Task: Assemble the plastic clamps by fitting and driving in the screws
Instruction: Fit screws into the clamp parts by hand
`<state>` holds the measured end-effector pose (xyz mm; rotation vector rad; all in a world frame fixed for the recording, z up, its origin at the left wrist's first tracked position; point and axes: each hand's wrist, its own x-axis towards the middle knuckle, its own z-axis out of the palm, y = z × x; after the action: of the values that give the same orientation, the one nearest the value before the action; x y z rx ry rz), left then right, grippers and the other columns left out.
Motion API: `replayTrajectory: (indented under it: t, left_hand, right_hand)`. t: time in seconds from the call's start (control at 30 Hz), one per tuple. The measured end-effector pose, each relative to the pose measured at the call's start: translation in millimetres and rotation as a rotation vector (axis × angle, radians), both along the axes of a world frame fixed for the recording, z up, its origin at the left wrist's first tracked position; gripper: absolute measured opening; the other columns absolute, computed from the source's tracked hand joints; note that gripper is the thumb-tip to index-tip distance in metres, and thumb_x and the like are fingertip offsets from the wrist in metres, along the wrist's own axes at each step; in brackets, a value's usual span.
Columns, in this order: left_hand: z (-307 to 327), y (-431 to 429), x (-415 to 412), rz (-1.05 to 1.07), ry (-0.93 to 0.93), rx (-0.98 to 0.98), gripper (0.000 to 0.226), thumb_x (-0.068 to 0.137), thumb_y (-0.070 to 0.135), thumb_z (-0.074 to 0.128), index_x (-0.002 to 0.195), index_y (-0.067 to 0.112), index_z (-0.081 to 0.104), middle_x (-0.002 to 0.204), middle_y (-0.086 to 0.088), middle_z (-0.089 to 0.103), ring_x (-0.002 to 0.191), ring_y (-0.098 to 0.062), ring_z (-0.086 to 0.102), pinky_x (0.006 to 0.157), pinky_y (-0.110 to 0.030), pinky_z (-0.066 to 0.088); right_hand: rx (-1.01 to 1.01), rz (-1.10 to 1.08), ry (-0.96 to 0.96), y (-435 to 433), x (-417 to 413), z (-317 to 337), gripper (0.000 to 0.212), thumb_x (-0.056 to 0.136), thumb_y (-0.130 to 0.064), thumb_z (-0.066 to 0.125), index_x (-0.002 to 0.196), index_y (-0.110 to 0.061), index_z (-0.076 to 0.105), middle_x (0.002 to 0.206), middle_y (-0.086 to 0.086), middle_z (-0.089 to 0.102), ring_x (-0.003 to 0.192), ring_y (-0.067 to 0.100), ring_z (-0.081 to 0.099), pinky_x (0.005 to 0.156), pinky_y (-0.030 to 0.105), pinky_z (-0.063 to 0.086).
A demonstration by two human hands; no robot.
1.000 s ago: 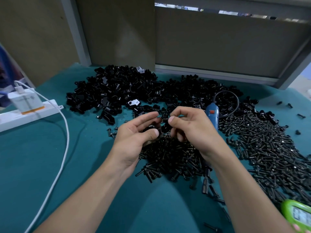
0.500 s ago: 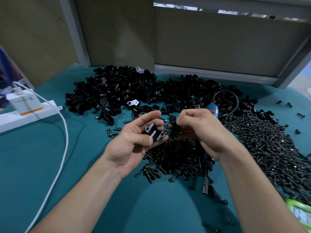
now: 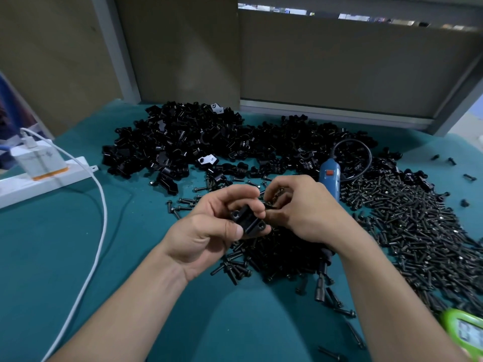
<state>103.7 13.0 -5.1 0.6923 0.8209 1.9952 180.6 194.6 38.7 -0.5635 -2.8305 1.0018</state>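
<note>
My left hand (image 3: 209,231) grips a black plastic clamp (image 3: 247,220) between thumb and fingers, its two screw holes facing up. My right hand (image 3: 305,212) is curled right beside it and pinches small black screws (image 3: 274,197) at the fingertips, touching the clamp's right end. Both hands hover over a heap of black screws (image 3: 282,254). A blue electric screwdriver (image 3: 329,176) lies behind and under my right hand, its tip (image 3: 321,291) pointing toward me.
A large pile of black clamp parts (image 3: 209,145) fills the back of the teal table (image 3: 65,257). More screws (image 3: 418,223) spread to the right. A white power strip with charger (image 3: 39,163) and white cable (image 3: 99,218) lie left. A green timer (image 3: 465,333) sits at bottom right.
My left hand lifted a clamp out of the pile and turned it so the holes face up. My right hand closed in on it with screws.
</note>
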Motion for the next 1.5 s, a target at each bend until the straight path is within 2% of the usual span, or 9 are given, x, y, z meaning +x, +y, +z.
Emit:
replayTrajectory:
  t: [0.23, 0.33, 0.5, 0.63, 0.77, 0.97, 1.07, 1.27, 1.5]
  left_hand:
    - [-3, 6, -6, 0.221, -0.025, -0.115, 0.054, 0.067, -0.015, 0.055, 0.102, 0.015, 0.083, 0.105, -0.01, 0.077, 0.1, -0.018, 0.073, 0.084, -0.036, 0.062]
    - [-3, 5, -5, 0.263, 0.013, -0.14, 0.053, 0.067, -0.014, 0.056, 0.1, 0.016, 0.083, 0.104, -0.009, 0.077, 0.099, -0.018, 0.074, 0.084, -0.036, 0.062]
    - [-1, 1, -8, 0.805, 0.412, -0.429, 0.053, 0.087, -0.013, 0.064, 0.115, 0.03, 0.078, 0.108, 0.006, 0.078, 0.105, -0.007, 0.072, 0.091, -0.025, 0.058]
    - [-4, -4, -13, 1.054, 0.707, -0.651, 0.053, 0.095, 0.007, 0.069, 0.123, 0.051, 0.068, 0.119, 0.016, 0.068, 0.093, 0.009, 0.063, 0.076, -0.004, 0.046]
    - [-6, 0, -8, 0.991, 0.723, -0.669, 0.051, 0.094, 0.009, 0.072, 0.123, 0.051, 0.069, 0.113, 0.021, 0.07, 0.104, 0.009, 0.064, 0.087, -0.009, 0.05]
    - [-6, 2, -4, 0.857, 0.613, -0.674, 0.049, 0.101, 0.004, 0.056, 0.117, 0.048, 0.072, 0.102, 0.021, 0.068, 0.07, -0.021, 0.063, 0.066, -0.036, 0.062]
    - [-6, 1, -3, 0.868, 0.62, -0.714, 0.044, 0.097, 0.007, 0.06, 0.102, 0.047, 0.076, 0.086, 0.015, 0.074, 0.044, -0.006, 0.046, 0.038, -0.028, 0.042]
    - [-4, 4, 1, 0.802, 0.657, -0.77, 0.033, 0.092, 0.012, 0.069, 0.087, 0.043, 0.079, 0.058, 0.004, 0.07, 0.033, -0.005, 0.033, 0.034, -0.018, 0.027]
    - [-3, 7, 8, 0.709, 0.771, -0.752, 0.018, 0.077, 0.031, 0.09, 0.088, 0.042, 0.08, 0.072, 0.017, 0.072, 0.056, 0.002, 0.058, 0.055, -0.01, 0.045]
  right_hand:
    - [-0.037, -0.075, 0.147, 0, -4, -2, 0.014, 0.092, -0.025, 0.075, 0.082, -0.029, 0.066, 0.064, -0.006, 0.065, 0.046, 0.005, 0.046, 0.046, 0.017, 0.041]
    - [0.029, -0.08, 0.126, 1, -2, -2, 0.017, 0.093, -0.028, 0.075, 0.081, -0.03, 0.063, 0.077, -0.003, 0.07, 0.055, 0.007, 0.054, 0.047, 0.019, 0.043]
    - [-0.004, -0.064, 0.138, 4, -2, -2, 0.018, 0.098, -0.022, 0.068, 0.084, -0.029, 0.06, 0.07, -0.002, 0.065, 0.051, 0.009, 0.047, 0.048, 0.024, 0.041]
    - [-0.2, -0.021, 0.145, 3, -1, -1, 0.014, 0.097, -0.021, 0.069, 0.086, -0.026, 0.062, 0.069, -0.004, 0.066, 0.052, 0.013, 0.041, 0.054, 0.029, 0.04]
    - [-0.141, -0.018, 0.12, 2, -2, -2, 0.013, 0.097, -0.021, 0.07, 0.086, -0.026, 0.062, 0.062, -0.008, 0.061, 0.045, 0.009, 0.038, 0.045, 0.02, 0.038]
    - [0.04, -0.067, 0.068, 3, 0, 1, 0.022, 0.085, -0.036, 0.083, 0.087, -0.031, 0.062, 0.07, -0.005, 0.074, 0.057, 0.008, 0.064, 0.056, 0.025, 0.053]
    - [0.005, -0.046, 0.065, 2, 2, 4, 0.026, 0.074, -0.033, 0.092, 0.082, -0.029, 0.067, 0.071, -0.01, 0.075, 0.066, 0.006, 0.07, 0.065, 0.029, 0.059]
    - [-0.201, -0.096, 0.227, 5, 2, 2, 0.018, 0.079, -0.01, 0.086, 0.079, -0.022, 0.073, 0.074, -0.003, 0.077, 0.076, 0.031, 0.074, 0.076, 0.052, 0.062]
    - [-0.576, -0.068, 0.372, 2, 1, 1, 0.018, 0.082, 0.002, 0.083, 0.085, -0.013, 0.073, 0.081, 0.017, 0.076, 0.068, 0.021, 0.069, 0.055, 0.022, 0.052]
